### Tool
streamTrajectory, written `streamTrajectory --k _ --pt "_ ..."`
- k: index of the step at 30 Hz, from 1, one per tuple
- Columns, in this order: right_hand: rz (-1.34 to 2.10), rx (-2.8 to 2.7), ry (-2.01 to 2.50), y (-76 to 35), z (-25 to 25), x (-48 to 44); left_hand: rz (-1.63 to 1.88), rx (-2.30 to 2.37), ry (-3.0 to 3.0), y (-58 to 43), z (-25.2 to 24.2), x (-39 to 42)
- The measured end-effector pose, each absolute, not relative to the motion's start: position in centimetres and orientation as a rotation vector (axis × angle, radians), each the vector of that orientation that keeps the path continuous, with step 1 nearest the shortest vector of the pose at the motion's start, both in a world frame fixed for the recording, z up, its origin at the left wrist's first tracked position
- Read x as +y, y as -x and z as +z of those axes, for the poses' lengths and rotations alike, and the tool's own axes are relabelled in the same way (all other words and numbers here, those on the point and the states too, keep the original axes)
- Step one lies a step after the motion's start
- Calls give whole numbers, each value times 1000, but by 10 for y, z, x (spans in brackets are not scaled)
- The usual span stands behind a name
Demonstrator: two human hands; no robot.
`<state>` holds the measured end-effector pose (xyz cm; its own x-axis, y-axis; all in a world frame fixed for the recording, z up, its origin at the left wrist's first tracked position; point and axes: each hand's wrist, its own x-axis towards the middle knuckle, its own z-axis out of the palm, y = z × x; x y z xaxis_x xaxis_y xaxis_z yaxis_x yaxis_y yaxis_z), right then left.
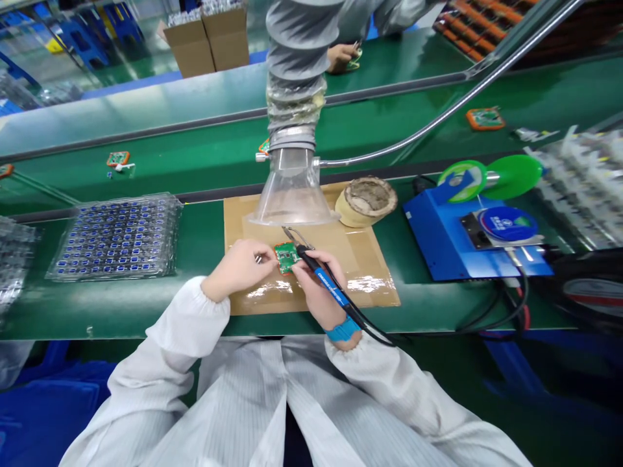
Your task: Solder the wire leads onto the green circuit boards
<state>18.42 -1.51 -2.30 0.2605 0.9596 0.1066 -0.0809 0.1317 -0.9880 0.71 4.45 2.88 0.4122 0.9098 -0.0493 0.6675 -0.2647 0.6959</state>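
Note:
My right hand (318, 288) is wrapped round a soldering iron (327, 279) with a blue and black handle. A thin metal feed guide runs beside its tip, which points up and left past a small green circuit board (286, 257) with orange edges. The board lies on a taped cardboard sheet (370, 279), with fingers of both hands at its sides. In my left hand (243, 267), the fingers are closed on a small silvery part (258, 258), partly hidden, at the board's left edge. A blue band (343, 329) circles my right wrist.
A clear fume hood (292, 191) hangs low above the board. Behind the cardboard's right side stands a round crusty pot (367, 200). A blue solder-feeder unit (438, 240) is at right, a tray of blue parts (117, 237) at left. Across the line is another person's hand (342, 57).

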Motion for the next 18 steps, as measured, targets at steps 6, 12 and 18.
streamTrajectory --k 6,12,18 --pt "766 -1117 1271 -204 -37 -20 252 1448 -1865 -1 10 71" --pt "574 -1270 1346 -227 -48 -32 276 1444 -1979 -6 3 67" --pt "609 -1346 1317 -227 -49 -35 280 1463 -2013 -7 1 67"
